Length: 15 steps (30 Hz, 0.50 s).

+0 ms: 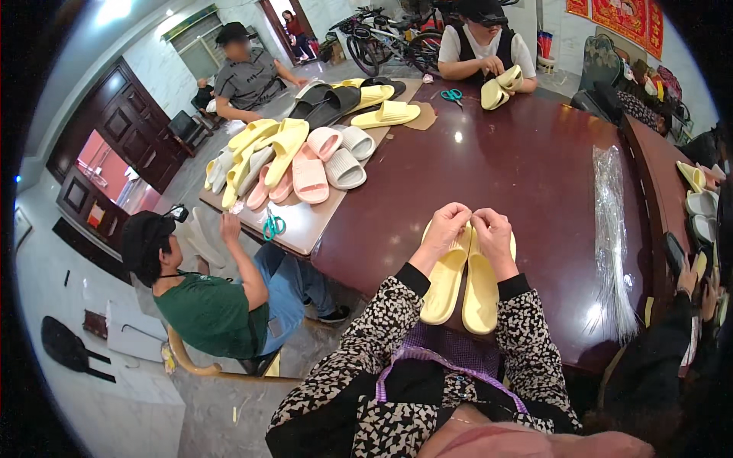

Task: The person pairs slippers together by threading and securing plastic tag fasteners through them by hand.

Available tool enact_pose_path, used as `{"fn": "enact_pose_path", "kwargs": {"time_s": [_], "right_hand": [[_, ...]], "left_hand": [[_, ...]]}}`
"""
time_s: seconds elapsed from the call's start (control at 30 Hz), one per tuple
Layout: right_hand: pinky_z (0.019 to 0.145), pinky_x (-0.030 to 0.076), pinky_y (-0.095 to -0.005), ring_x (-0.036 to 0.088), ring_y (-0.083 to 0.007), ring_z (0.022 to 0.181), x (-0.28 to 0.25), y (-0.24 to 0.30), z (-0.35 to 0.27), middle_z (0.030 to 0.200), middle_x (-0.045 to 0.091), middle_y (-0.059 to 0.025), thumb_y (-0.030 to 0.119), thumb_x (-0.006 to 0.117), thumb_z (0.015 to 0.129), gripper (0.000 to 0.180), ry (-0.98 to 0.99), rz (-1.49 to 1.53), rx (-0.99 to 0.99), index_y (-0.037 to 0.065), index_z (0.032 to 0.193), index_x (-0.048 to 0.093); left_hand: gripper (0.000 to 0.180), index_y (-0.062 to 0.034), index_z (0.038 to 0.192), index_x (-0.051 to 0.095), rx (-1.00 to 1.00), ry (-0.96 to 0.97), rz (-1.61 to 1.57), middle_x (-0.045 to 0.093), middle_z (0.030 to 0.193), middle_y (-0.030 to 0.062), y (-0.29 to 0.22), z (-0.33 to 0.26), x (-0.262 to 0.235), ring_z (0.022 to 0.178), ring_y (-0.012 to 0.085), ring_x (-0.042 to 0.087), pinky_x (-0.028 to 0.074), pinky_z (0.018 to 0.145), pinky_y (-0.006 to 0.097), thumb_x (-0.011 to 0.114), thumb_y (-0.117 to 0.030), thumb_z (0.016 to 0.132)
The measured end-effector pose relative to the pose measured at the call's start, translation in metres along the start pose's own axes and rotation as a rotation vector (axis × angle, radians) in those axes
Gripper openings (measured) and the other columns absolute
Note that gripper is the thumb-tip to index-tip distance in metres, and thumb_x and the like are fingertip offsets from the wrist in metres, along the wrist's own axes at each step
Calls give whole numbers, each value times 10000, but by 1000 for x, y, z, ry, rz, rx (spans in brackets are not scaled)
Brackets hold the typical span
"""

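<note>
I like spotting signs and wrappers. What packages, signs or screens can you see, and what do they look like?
Red wall hangings: top right wall, rectangular, red with gold patterns.
Clear plastic sleeves: long shiny bundle on the dark table, right of both hands.
No screens show.

You have two pale yellow slippers (pixel 462 282) before you, side by side on the dark tabletop (pixel 527 168). Two pairs of green-handled scissors show: one (pixel 273 226) by the near pile, one (pixel 451 95) at the far end. The person opposite holds two more cream slippers (pixel 500 85). The heap on the left (pixel 305 153) mixes yellow, pink, white and dark slippers, overlapped too much to count exactly. One bundle of clear plastic bags (pixel 611 229) lies to your right. Three other people are plainly in view.
</note>
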State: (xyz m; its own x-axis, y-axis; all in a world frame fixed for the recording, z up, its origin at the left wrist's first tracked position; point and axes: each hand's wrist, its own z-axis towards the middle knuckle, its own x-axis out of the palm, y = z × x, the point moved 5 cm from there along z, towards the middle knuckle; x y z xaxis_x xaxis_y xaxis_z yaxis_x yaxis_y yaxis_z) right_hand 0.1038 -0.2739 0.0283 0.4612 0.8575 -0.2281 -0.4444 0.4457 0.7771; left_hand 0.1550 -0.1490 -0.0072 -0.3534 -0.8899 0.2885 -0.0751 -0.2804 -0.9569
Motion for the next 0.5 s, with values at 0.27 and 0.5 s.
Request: {"fn": "enact_pose_path", "kwargs": {"time_s": [0.27, 0.5], "right_hand": [[679, 476, -338, 633, -215, 714, 6, -7, 0, 771, 670, -92, 44, 670, 772, 83, -61, -52, -65, 33, 854, 670], [827, 454, -360, 608, -262, 945, -16, -15, 1, 984, 674, -92, 38, 659, 778, 193, -174, -71, -89, 39, 970, 656]], "left_hand": [[143, -40, 1038, 608, 137, -77, -23, 616, 878, -4, -9, -4, -9, 667, 54, 541, 455, 605, 196, 566, -85, 909], [393, -2, 1251, 457, 298, -280, 81, 571, 1075, 90, -62, 19, -49, 766, 162, 603, 510, 641, 264, 557, -60, 875]]}}
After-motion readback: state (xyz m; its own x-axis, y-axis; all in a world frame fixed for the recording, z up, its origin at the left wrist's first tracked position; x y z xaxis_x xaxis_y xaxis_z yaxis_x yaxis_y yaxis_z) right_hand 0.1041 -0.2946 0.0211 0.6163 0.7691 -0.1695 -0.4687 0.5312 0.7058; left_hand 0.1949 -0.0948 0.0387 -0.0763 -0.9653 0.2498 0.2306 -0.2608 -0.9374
